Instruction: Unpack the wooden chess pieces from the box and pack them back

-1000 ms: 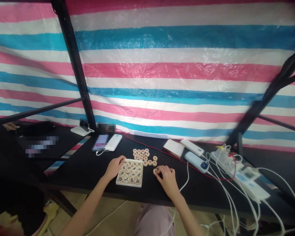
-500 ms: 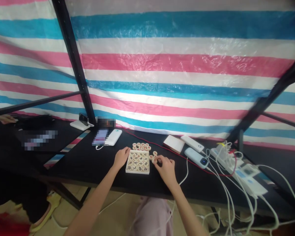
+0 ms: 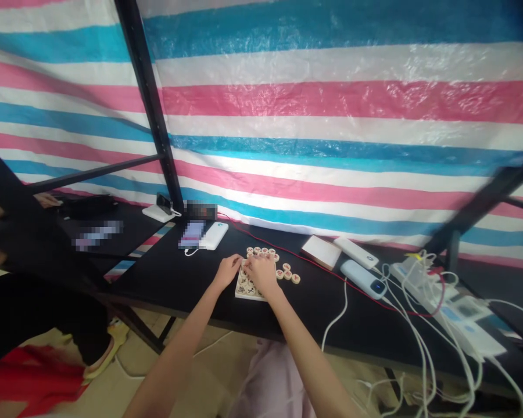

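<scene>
A small white tray point(image 3: 244, 292) filled with round wooden chess pieces lies on the black table point(image 3: 165, 278). My left hand point(image 3: 228, 269) rests against the tray's left edge with its fingers curled. My right hand point(image 3: 260, 273) lies over the tray and covers most of it, fingers bent down onto the pieces; what it holds, if anything, is hidden. More loose chess pieces point(image 3: 287, 274) lie just right of the tray, and a cluster of them point(image 3: 261, 252) sits behind it.
Power banks point(image 3: 361, 278), a white box point(image 3: 321, 251), a power strip with tangled white cables point(image 3: 422, 278) and a red wire lie to the right. A phone and a white power bank point(image 3: 213, 235) sit at the back left. Black frame posts point(image 3: 150, 110) stand before a striped tarp. Another person's legs are at left.
My right hand moved left from the loose pieces onto the tray. My left hand stayed at the tray's left edge. The camera view shifted, so everything sits further right.
</scene>
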Action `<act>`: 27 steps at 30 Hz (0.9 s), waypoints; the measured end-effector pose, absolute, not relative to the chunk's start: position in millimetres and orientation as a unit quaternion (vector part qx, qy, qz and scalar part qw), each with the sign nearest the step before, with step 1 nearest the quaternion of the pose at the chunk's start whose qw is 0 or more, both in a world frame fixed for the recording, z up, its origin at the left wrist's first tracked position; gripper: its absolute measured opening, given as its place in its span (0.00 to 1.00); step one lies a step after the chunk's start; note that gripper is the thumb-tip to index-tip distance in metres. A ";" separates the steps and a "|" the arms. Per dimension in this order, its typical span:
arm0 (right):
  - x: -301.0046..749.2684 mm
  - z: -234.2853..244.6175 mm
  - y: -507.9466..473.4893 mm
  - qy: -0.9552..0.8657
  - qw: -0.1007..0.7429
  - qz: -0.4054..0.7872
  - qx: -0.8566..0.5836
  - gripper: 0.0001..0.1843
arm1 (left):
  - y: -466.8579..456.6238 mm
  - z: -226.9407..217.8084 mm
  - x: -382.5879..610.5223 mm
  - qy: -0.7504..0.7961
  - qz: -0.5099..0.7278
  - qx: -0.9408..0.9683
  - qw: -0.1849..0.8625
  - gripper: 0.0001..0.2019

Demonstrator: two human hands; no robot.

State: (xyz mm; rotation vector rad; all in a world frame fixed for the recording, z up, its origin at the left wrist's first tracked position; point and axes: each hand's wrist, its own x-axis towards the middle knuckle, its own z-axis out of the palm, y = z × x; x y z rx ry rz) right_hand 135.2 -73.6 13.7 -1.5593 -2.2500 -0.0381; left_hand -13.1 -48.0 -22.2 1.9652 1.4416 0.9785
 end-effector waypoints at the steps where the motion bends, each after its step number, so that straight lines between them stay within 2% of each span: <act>1: 136.2 13.4 -73.4 -0.813 0.194 -0.020 -0.548 0.07 | -47.9 -22.6 -13.2 0.529 0.363 0.723 0.257 0.16; 7: 164.6 23.1 -84.4 -0.835 0.230 -0.017 -0.499 0.11 | -47.4 -23.3 -13.1 0.539 0.361 0.716 0.257 0.16; 11: 218.5 23.6 -106.6 -0.774 0.272 -0.032 -0.571 0.14 | -49.3 -18.8 -12.3 0.549 0.356 0.711 0.258 0.18; 19: 292.0 -13.4 -155.3 -0.788 0.190 -0.039 -0.585 0.20 | -48.4 -17.1 -10.2 0.561 0.327 0.718 0.251 0.16; 25: 297.4 -9.9 -155.0 -0.800 0.209 0.003 -0.563 0.09 | -49.6 -17.0 -9.4 0.561 0.328 0.717 0.254 0.16; 27: 297.7 -4.6 -152.9 -0.800 0.219 0.035 -0.558 0.09 | -50.3 -16.6 -9.8 0.562 0.329 0.714 0.258 0.16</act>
